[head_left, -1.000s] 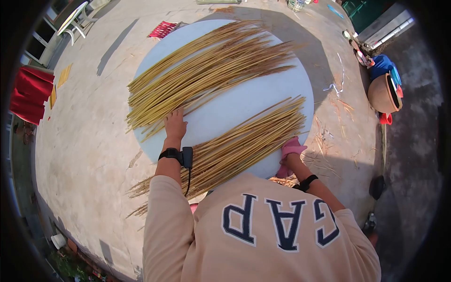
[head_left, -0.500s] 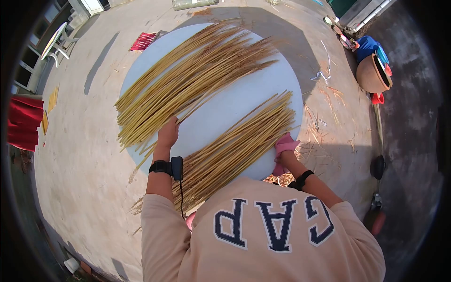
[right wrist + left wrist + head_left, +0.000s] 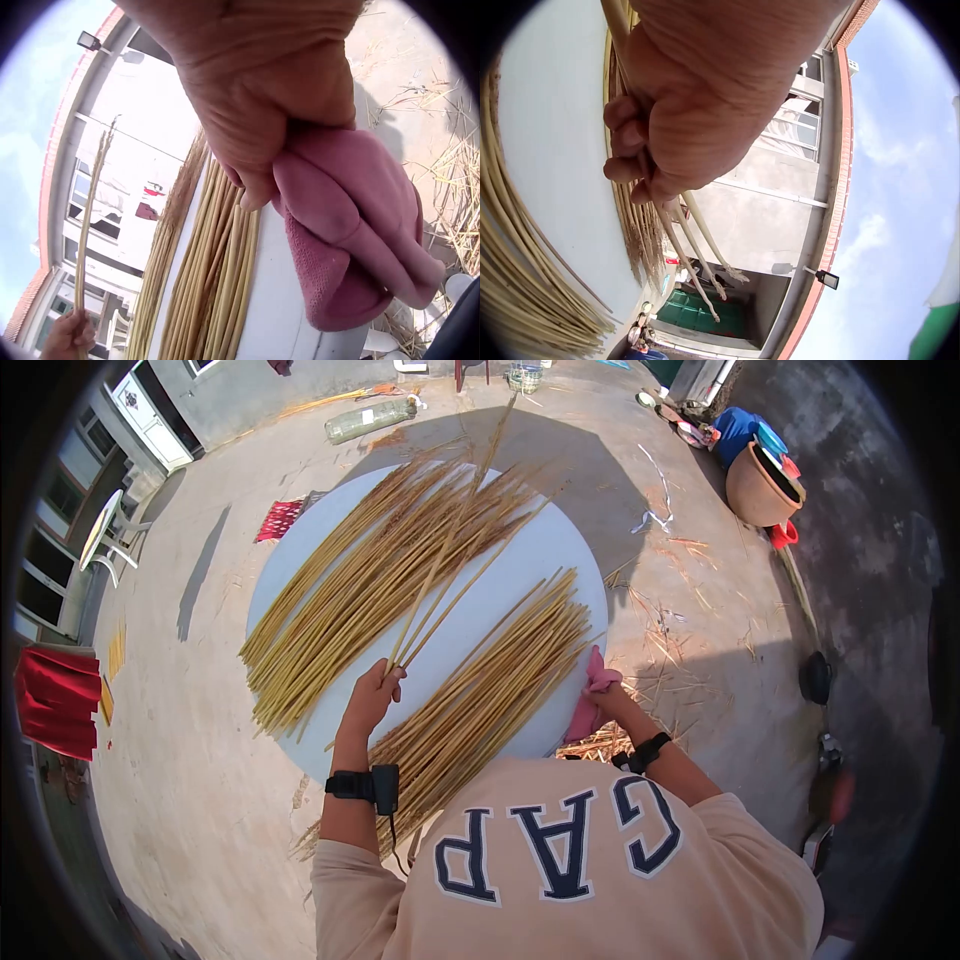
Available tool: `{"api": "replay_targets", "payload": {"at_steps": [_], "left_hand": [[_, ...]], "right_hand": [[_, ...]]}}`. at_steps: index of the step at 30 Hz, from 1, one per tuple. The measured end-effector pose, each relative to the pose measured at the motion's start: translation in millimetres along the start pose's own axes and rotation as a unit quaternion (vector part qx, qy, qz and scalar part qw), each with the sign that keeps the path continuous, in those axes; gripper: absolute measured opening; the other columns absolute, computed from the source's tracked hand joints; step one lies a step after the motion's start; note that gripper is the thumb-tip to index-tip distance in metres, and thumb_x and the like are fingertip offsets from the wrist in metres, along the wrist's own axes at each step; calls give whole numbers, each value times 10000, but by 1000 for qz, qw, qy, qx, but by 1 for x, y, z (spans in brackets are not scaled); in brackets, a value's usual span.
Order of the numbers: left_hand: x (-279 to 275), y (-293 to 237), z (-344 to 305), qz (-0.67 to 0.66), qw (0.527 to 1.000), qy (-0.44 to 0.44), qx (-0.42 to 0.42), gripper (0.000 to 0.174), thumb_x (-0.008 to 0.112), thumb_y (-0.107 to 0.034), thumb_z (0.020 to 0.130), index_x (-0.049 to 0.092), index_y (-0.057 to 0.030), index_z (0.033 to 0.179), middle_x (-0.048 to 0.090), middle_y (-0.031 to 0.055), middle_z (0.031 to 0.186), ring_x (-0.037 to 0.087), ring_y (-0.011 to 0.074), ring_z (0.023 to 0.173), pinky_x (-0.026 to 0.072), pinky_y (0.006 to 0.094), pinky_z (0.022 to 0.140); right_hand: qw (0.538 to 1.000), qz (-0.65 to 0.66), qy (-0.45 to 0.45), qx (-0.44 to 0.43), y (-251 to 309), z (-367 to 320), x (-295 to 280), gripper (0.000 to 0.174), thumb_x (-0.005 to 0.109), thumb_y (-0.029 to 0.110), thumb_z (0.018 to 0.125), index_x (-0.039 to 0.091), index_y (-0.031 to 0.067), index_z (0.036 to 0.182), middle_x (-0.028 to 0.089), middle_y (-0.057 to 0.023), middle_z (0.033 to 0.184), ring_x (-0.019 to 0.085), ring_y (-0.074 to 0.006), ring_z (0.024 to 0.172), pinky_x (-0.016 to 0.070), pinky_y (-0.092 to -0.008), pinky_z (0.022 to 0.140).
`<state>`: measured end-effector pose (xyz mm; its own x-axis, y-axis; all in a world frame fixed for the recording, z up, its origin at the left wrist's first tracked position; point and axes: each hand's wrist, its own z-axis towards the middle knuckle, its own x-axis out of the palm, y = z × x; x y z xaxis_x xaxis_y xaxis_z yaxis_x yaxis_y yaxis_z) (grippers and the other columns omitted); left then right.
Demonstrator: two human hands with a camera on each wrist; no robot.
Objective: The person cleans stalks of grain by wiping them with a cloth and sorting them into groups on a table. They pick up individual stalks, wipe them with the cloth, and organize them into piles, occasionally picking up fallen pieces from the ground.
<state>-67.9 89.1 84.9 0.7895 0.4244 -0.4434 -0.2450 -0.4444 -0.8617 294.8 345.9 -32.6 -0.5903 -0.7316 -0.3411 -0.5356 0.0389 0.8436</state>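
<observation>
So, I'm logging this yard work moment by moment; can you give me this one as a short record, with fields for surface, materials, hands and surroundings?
Surface: round pale-blue table
Far side: wide pile of slender yellow-brown stalks, feathery brown heads pointing away from the person
Near side: second pile of slender yellow-brown stalks
Left hand: grips a few long, thin yellowish stalks
Right hand: holds a crumpled pink glove-like item by the table edge
Surroundings: pale concrete floor, rounded terracotta-coloured pot
</observation>
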Motion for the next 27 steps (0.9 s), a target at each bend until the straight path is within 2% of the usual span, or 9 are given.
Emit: {"api": "replay_targets", "payload": {"at_steps": [6, 11, 13, 15, 18, 19, 20, 22, 27], "left_hand": [[40, -84, -1, 12, 993, 67, 94, 208, 424, -191, 900, 535, -16, 888, 503, 41, 577, 432, 119, 531, 367, 270, 523], [104, -167, 11, 71, 962, 188, 187, 209, 400, -187, 913, 511, -12, 934, 477, 20, 599, 443, 100, 553, 382, 250, 537], [144, -194, 3, 114, 942, 239, 208, 205, 399, -178, 911, 504, -8, 957, 487, 37, 609, 458, 113, 555, 391, 253, 546], [177, -209, -8, -3, 914, 307, 264, 202, 410, -173, 900, 480, 0, 978, 508, 83, 645, 493, 171, 563, 408, 282, 557], [183, -208, 1, 43, 894, 250, 369, 196, 421, -171, 887, 463, 5, 962, 513, 115, 672, 494, 226, 557, 411, 322, 554], [189, -208, 5, 51, 841, 132, 522, 193, 433, -187, 877, 462, 1, 907, 503, 115, 647, 481, 247, 551, 400, 348, 544], [184, -210, 3, 51, 841, 136, 521, 193, 433, -187, 877, 462, 1, 907, 503, 115, 647, 481, 247, 551, 400, 348, 544], [158, -211, -5, 170, 895, 291, 292, 211, 441, -209, 871, 462, 1, 868, 491, 118, 619, 478, 244, 551, 389, 349, 538], [119, -186, -24, 183, 905, 303, 237, 196, 456, -186, 873, 463, 7, 905, 527, 188, 697, 522, 358, 669, 411, 394, 602]], "right_hand": [[876, 468, -39, -107, 101, -66, -86, 436, 566, 294, 840, 422, 24, 1151, 514, -62, 1073, 523, -176, 976, 436, -308, 853], [868, 457, 76, -176, 178, -107, -81, 466, 596, 265, 822, 407, 32, 1178, 518, -61, 1070, 529, -176, 959, 457, -308, 818], [918, 379, 14, -114, 186, -102, -53, 458, 626, 202, 802, 410, 46, 1174, 516, -52, 1063, 531, -152, 912, 466, -291, 760], [849, 510, -20, -138, 213, -103, -32, 324, 614, 129, 807, 446, 68, 1078, 509, -32, 993, 521, -124, 878, 455, -260, 721], [769, 616, -70, -154, 209, -86, -36, 272, 611, 116, 808, 449, 77, 1023, 504, -29, 955, 519, -120, 864, 456, -266, 722], [760, 614, -122, -173, 214, -86, -41, 211, 610, 113, 808, 468, 87, 962, 510, -22, 913, 520, -117, 839, 455, -268, 717], [759, 615, -126, -171, 213, -82, -52, 211, 610, 113, 808, 468, 87, 962, 510, -22, 913, 520, -117, 839, 455, -268, 717], [712, 633, -174, -249, 208, -69, -89, 165, 609, 120, 810, 493, 89, 922, 523, -18, 872, 528, -125, 805, 458, -271, 709], [703, 590, -232, -323, 187, -48, -180, 233, 560, 245, 845, 505, 44, 949, 553, -53, 924, 548, -158, 837, 477, -304, 742]]}}
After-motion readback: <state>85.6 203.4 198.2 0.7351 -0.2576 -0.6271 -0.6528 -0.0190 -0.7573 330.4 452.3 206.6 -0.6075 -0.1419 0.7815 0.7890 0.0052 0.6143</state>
